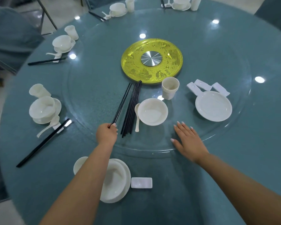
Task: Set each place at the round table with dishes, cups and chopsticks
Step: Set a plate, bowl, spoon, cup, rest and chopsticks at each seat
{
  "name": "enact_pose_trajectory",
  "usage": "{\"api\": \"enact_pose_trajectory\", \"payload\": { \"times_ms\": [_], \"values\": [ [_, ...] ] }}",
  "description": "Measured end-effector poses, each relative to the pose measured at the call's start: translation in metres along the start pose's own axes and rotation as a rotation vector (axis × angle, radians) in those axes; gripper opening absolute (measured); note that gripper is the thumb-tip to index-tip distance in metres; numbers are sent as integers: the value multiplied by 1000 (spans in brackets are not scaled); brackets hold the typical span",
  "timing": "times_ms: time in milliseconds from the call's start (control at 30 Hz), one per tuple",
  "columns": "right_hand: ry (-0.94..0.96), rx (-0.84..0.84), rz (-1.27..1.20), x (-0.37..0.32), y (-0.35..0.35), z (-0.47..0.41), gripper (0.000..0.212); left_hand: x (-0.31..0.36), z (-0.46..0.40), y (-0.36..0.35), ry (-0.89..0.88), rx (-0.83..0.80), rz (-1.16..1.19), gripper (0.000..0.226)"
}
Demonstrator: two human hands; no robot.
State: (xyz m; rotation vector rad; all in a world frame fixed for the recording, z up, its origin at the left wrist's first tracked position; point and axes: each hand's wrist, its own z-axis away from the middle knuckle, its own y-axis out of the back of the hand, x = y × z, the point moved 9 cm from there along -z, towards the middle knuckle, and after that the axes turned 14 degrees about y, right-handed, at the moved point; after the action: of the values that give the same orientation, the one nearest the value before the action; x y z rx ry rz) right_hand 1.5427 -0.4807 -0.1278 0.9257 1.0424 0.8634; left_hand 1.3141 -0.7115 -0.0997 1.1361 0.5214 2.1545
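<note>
Left hand pinches one pair of black chopsticks off the glass turntable; right hand lies flat on the glass.

The left hand [106,133] grips the near ends of a chopstick pair [121,104], angled away from the bundle of black chopsticks [132,109] just beside it. The right hand [187,140] rests palm down, fingers spread, on the glass turntable [88,95]. On the glass lie a white spoon [137,117], a bowl [153,111], a cup [169,87], a plate [213,106] and white rests [203,85]. Near the table edge, under the left forearm, a bowl on a plate [116,181] sits beside a chopstick rest [141,182].
</note>
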Motion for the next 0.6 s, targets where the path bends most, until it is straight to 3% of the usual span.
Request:
{"api": "enact_pose_trajectory", "payload": {
  "times_ms": [100, 233, 367, 433, 533, 600],
  "values": [
    [-45, -25, -72, -6, 1, 7, 62, -9, 22, 5, 63, -84, 240, 21],
    [-53, -76, -150, -18, 6, 20, 61, -10, 62, 13, 64, -160, 328, 17],
    [-64, 62, -295, -37, 29, 30, 45, -17, 104, 8, 114, -343, 488, 14],
    [-99, 155, -540, -54, 44, 33, 32, -22, 127, 3, 119, -446, 527, 14],
    [-162, 244, -1061, -86, 62, 29, 32, -30, 159, -3, 95, -560, 498, 15],
    [-155, 270, -1228, -106, 76, 27, 30, -39, 179, -9, 81, -628, 482, 14]
  ]
}}
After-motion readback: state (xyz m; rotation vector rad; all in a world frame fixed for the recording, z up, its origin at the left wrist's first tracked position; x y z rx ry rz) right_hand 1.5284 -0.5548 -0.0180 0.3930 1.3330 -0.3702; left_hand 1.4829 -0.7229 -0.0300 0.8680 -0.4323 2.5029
